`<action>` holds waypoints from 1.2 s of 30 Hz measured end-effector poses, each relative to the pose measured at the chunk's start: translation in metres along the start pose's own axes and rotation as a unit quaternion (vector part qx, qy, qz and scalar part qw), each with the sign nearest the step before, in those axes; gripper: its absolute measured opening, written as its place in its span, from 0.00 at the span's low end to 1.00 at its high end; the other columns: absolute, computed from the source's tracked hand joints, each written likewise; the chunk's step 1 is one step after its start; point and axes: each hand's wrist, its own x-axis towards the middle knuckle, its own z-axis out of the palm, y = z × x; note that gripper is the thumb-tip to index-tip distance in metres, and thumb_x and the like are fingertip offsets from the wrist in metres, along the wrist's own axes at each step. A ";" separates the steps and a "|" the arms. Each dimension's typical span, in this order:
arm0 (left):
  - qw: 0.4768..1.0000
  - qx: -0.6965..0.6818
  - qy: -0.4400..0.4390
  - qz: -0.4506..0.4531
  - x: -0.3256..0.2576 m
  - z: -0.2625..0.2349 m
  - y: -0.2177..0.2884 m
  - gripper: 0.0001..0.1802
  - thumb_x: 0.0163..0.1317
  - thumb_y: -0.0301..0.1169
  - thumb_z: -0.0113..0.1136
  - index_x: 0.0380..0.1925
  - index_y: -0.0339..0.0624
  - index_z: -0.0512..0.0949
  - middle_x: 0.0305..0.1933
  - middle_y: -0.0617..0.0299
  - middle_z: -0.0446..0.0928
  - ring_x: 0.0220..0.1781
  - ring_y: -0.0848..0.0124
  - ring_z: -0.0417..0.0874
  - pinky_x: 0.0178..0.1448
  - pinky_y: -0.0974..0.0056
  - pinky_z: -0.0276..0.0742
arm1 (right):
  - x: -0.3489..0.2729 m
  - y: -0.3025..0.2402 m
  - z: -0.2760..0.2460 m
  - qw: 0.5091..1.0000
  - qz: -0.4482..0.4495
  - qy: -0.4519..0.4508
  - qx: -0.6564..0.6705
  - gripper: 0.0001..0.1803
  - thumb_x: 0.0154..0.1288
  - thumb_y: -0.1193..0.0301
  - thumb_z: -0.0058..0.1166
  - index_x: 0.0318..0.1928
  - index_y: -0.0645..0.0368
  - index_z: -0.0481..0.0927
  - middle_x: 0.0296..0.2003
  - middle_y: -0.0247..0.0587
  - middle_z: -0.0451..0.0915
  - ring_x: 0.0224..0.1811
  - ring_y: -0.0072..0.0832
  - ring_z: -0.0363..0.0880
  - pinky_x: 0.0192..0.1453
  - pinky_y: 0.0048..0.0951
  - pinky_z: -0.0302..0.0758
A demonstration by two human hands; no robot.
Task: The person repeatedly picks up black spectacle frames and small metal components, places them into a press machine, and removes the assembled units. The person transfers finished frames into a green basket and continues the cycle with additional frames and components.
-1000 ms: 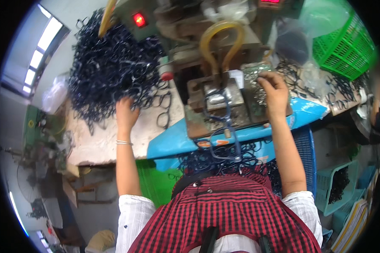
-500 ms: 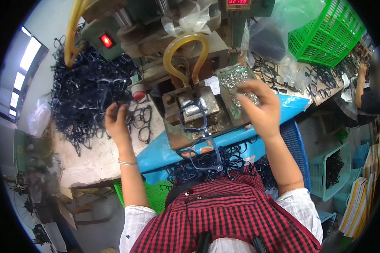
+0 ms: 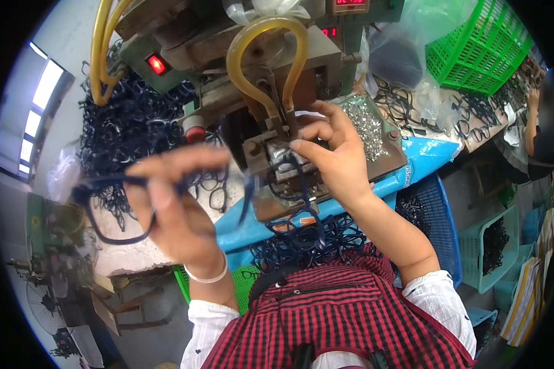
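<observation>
press machine (image 3: 258, 67): grey-green metal body at the far middle of the worktop, one red lamp lit, yellowed rubbery hoses looping down to a small steel fixture (image 3: 283, 161) at its front.
worktop (image 3: 425, 154): covered with a glossy blue plastic sheet along the near edge.
heap of frames (image 3: 129, 132): dark navy plastic spectacle fronts, thin and tangled, piled at the far left; a second tangle (image 3: 301, 237) hangs over the near edge.
green basket (image 3: 474, 46): rigid plastic lattice, far right corner.
tray of small metal parts (image 3: 366, 126): silvery, granular, just right of the fixture.
left hand (image 3: 178, 212): motion-blurred, raised above the near left part of the worktop, fingers closed around a navy spectacle frame (image 3: 104, 206), which it holds by the bridge side, one rim hanging left; pale bangle at the wrist.
right hand (image 3: 332, 157): at the fixture, thumb and forefinger pinched together over the steel block; whether a tiny part sits between them cannot be told. another dark frame (image 3: 298, 184) lies on the fixture under the fingers.
handling note (judgement): seat the frame flat and square in the fixture, keep fingertips out from under the head, and grip thin plastic lightly to avoid bending.
</observation>
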 end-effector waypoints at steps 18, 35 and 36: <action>0.681 -0.384 -0.186 -0.595 -0.067 0.037 -0.019 0.14 0.77 0.41 0.48 0.39 0.41 0.70 0.30 0.37 0.82 0.27 0.58 0.85 0.29 0.64 0.83 | 0.013 0.061 -0.118 0.805 -0.153 0.076 -0.568 0.10 0.55 0.71 0.67 0.39 0.55 0.87 0.52 0.49 0.82 0.66 0.49 0.73 0.67 0.48 0.71; 0.922 0.131 -0.206 -0.300 -0.083 -0.039 0.011 0.08 0.59 0.28 0.73 0.37 0.38 0.84 0.41 0.58 0.87 0.46 0.69 0.86 0.57 0.63 0.79 | -0.005 0.054 -0.120 0.929 -0.025 0.134 -0.345 0.07 0.62 0.76 0.63 0.40 0.63 0.85 0.37 0.43 0.87 0.42 0.33 0.86 0.49 0.31 0.79; 0.953 0.206 -0.089 -0.204 -0.080 -0.057 0.002 0.08 0.58 0.23 0.71 0.38 0.36 0.84 0.42 0.58 0.86 0.45 0.68 0.85 0.56 0.63 0.78 | -0.011 0.050 -0.123 0.936 -0.016 0.142 -0.323 0.07 0.62 0.76 0.63 0.41 0.63 0.85 0.37 0.43 0.87 0.42 0.33 0.86 0.50 0.31 0.79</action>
